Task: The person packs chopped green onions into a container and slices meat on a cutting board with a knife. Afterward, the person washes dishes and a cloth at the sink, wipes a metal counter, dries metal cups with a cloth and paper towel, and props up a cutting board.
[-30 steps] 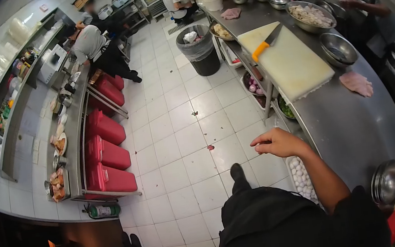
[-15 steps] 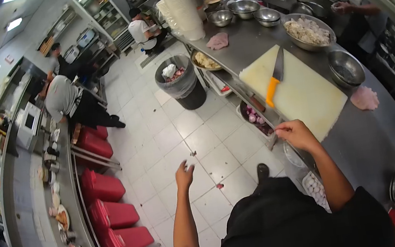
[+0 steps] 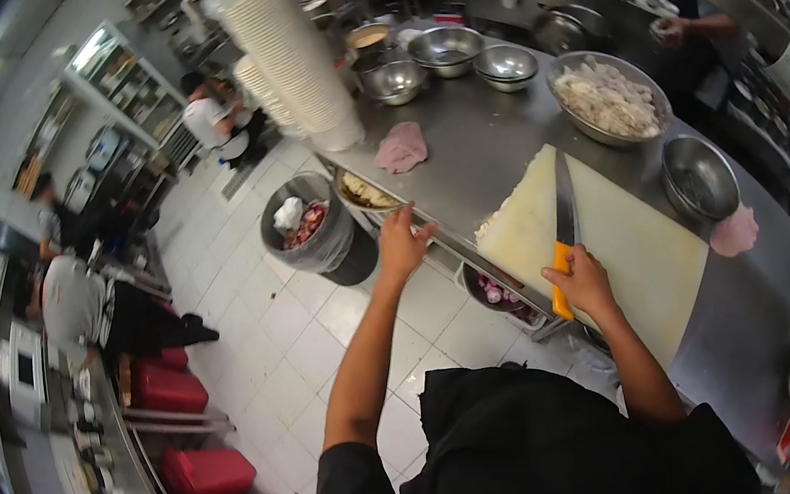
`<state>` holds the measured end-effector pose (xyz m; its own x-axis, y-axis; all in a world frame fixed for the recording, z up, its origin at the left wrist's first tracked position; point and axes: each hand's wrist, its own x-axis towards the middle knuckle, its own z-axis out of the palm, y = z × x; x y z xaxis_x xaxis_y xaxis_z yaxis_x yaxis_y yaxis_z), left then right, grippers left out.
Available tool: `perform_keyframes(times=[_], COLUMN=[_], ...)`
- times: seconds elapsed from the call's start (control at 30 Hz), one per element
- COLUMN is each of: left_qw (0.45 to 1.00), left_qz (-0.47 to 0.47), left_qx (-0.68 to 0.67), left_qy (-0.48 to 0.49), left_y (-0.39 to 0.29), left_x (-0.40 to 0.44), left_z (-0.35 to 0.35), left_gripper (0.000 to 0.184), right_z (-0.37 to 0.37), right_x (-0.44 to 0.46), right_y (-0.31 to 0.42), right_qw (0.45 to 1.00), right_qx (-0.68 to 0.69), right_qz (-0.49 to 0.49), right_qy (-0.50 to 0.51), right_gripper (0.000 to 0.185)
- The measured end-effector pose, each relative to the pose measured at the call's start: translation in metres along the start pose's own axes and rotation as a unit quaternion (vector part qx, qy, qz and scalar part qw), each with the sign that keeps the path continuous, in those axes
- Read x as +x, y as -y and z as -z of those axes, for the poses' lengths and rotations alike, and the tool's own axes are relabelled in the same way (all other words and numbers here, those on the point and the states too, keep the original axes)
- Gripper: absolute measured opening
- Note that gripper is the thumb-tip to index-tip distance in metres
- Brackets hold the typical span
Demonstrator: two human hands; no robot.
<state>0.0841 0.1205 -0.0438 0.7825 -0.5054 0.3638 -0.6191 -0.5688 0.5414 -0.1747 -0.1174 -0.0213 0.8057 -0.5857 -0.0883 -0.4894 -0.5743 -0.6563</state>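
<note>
On the white cutting board (image 3: pixel 620 266) lies a kitchen knife (image 3: pixel 564 208) with an orange handle and a broad steel blade pointing away from me. My right hand (image 3: pixel 584 281) is closed on its handle near the board's front edge. My left hand (image 3: pixel 405 246) holds nothing; its fingers are apart, reaching over the counter's edge left of the board. Beyond that hand a flat piece of pale pink raw meat (image 3: pixel 401 148) rests on the steel counter. Another pink piece (image 3: pixel 734 232) lies right of the board, beside an empty steel bowl (image 3: pixel 700 179).
A steel bowl of pale chopped food (image 3: pixel 609 101) stands behind the board. Several steel bowls (image 3: pixel 446 50) and tall stacked containers (image 3: pixel 294 64) are farther back. A lined bin (image 3: pixel 313 238) stands on the floor at left. Other people (image 3: pixel 80 306) work nearby; red-lidded bins (image 3: pixel 210 475) line the left.
My right hand has moved from the board's near edge onto the knife handle and closed on it. My left hand has risen from above the floor toward the counter. The view has shifted.
</note>
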Motion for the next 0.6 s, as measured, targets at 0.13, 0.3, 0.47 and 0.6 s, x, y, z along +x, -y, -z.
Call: perform_keyframes(times=[0.13,0.3,0.47,0.6], left_qw=[0.991,0.982,0.972,0.981], left_qz=[-0.081,-0.091,-0.134,-0.177], left_qx=[0.100,0.140,0.123,0.036], left_qy=[0.019,0.082,0.146,0.069], left_y=[0.072,0.128,0.141,0.137], left_x=[0.100,0.201,0.243,0.236], left_z=[-0.042,-0.071,-0.087,-0.101], left_gripper=[0.072,0.093,0.075,0.040], right_z=[-0.013,-0.025,-0.021,-0.022], right_x=[0.005,0.016,-0.009,-0.059], right_y=[0.018,0.040,0.057,0.060], right_qw=[0.995,0.973,0.937,0.822], right_qx=[0.006,-0.008,0.111,0.403], right_qz=[-0.075,-0.185,-0.276,-0.298], right_qy=[-0.060,-0.140,-0.181,-0.268], right_gripper=[0.054,0.045,0.040,0.026])
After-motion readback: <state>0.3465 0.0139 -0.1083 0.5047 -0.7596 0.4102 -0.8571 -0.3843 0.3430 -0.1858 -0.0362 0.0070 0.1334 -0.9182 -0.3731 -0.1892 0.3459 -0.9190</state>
